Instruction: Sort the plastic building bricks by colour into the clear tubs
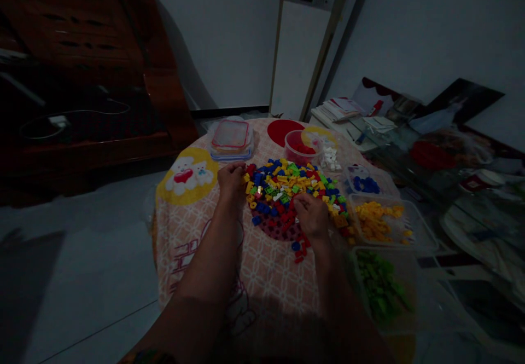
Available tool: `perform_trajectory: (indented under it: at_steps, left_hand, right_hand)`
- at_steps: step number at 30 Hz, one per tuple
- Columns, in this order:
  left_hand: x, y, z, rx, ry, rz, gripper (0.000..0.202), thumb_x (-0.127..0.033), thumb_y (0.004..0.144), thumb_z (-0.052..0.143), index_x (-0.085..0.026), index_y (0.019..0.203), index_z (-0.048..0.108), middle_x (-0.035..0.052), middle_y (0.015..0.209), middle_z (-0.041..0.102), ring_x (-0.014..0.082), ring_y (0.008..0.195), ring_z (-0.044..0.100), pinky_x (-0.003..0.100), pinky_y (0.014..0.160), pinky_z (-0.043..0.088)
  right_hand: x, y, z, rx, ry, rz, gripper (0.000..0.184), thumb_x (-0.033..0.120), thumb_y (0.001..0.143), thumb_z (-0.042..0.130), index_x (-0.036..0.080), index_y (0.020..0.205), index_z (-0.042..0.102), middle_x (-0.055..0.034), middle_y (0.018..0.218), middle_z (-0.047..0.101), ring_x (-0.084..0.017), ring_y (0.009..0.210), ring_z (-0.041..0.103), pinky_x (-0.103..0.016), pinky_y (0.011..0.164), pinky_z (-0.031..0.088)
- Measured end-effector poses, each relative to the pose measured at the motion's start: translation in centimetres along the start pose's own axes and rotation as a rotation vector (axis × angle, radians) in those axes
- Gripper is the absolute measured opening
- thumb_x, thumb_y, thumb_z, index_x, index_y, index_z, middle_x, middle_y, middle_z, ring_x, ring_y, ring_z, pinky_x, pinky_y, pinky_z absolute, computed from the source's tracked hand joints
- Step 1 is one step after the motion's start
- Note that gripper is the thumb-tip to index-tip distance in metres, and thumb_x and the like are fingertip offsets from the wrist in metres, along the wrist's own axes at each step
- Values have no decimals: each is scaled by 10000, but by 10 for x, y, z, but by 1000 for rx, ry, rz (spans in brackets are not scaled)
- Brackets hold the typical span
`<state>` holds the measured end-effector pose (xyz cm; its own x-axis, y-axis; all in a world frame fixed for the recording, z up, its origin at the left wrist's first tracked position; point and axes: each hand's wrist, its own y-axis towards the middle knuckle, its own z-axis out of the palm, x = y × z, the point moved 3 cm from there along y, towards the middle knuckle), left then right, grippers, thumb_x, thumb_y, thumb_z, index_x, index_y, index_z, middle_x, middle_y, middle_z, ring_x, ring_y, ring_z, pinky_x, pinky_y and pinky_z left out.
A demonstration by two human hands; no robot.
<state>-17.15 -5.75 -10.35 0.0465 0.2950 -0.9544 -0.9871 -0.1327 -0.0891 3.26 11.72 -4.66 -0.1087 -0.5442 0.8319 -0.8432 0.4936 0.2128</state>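
A heap of mixed toy building bricks (283, 180) in red, blue, yellow, green and white is spread over the middle of a round cloth-covered table. At its left edge is my left hand (232, 179), fingers pinched together beside a red brick (251, 169); whether they grip anything is too dark to tell. My right hand (314, 217) reaches into the near right part of the heap, its fingers curled closed next to some red bricks (289, 220). What those fingertips hold, if anything, is hidden. A few loose red pieces (301, 252) lie close to my right wrist.
Along the right side stand clear boxes with blue bricks (366, 184), yellow bricks (375, 221) and green bricks (381, 284). Behind the heap are a round tub (292, 153) of red bricks and a white brick pile (330, 159). Stacked lids (232, 135) sit at the back left.
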Motion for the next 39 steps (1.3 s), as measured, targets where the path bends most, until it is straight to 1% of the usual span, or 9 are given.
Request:
perform_trajectory:
  at_steps: [4, 9, 14, 19, 23, 29, 32, 35, 39]
  left_hand:
    - [1, -2, 1, 7, -10, 15, 247, -222, 591, 622, -156, 805, 725, 48, 767, 703, 172, 664, 654, 285, 635, 530]
    - [4, 3, 0, 1, 17, 31, 215, -238, 601, 628, -165, 779, 724, 47, 751, 696, 176, 691, 663, 290, 663, 540]
    - [3, 4, -1, -11, 31, 16, 221, -228, 589, 614, -165, 770, 725, 47, 752, 700, 173, 689, 657, 273, 645, 525]
    - [1, -1, 1, -4, -11, -3, 242, -212, 571, 605, -158, 775, 724, 43, 747, 698, 162, 652, 639, 266, 620, 509]
    - [1, -1, 1, -10, -18, 10, 232, -211, 578, 614, -159, 778, 720, 46, 762, 703, 160, 670, 648, 269, 642, 516]
    - [-7, -10, 4, -4, -79, -29, 224, -222, 570, 651, -155, 777, 704, 44, 729, 697, 157, 618, 635, 267, 599, 510]
    - [-10, -12, 4, -5, -58, -19, 195, -233, 577, 664, -153, 752, 690, 42, 704, 681, 164, 620, 638, 277, 612, 513]
    - [-9, -10, 3, 2, -37, -15, 198, -236, 580, 653, -151, 753, 696, 42, 710, 672, 168, 631, 640, 288, 625, 509]
    - [-9, -9, 3, 7, -39, -17, 214, -215, 573, 635, -147, 762, 707, 36, 704, 667, 160, 624, 629, 280, 615, 499]
  right_hand:
    - [5, -12, 2, 142, -236, -23, 168, 271, 845, 602, 213, 822, 758, -38, 773, 752, -195, 753, 702, -267, 691, 486]
    - [9, -22, 14, 336, -607, 61, 285, 354, 865, 699, 297, 1140, 750, -44, 934, 789, -237, 920, 727, -301, 756, 479]
    - [13, -31, 21, 415, -740, -7, 312, 356, 946, 606, 355, 1247, 688, -39, 1075, 779, -232, 1028, 708, -326, 836, 460]
    - [6, -28, 17, 331, -552, 36, 265, 363, 886, 663, 315, 1137, 732, -10, 885, 770, -201, 862, 708, -277, 751, 454]
    - [-2, -13, 13, 112, -113, 96, 253, 420, 834, 654, 218, 957, 743, 9, 690, 684, -165, 626, 635, -245, 585, 450]
    - [3, 45, 6, -111, 326, 177, 405, 481, 776, 627, 174, 1028, 705, 14, 638, 636, -147, 472, 570, -238, 422, 426]
    - [16, 89, 0, -187, 375, 177, 464, 411, 772, 599, 154, 1147, 693, -17, 697, 664, -168, 529, 624, -243, 427, 453]
    - [28, 122, -8, -238, 416, 92, 654, 326, 764, 570, 131, 1388, 579, -83, 945, 725, -189, 673, 695, -259, 494, 523]
    - [27, 114, -10, -207, 324, -22, 610, 354, 780, 568, 153, 1353, 623, -95, 1047, 742, -195, 764, 707, -276, 579, 561]
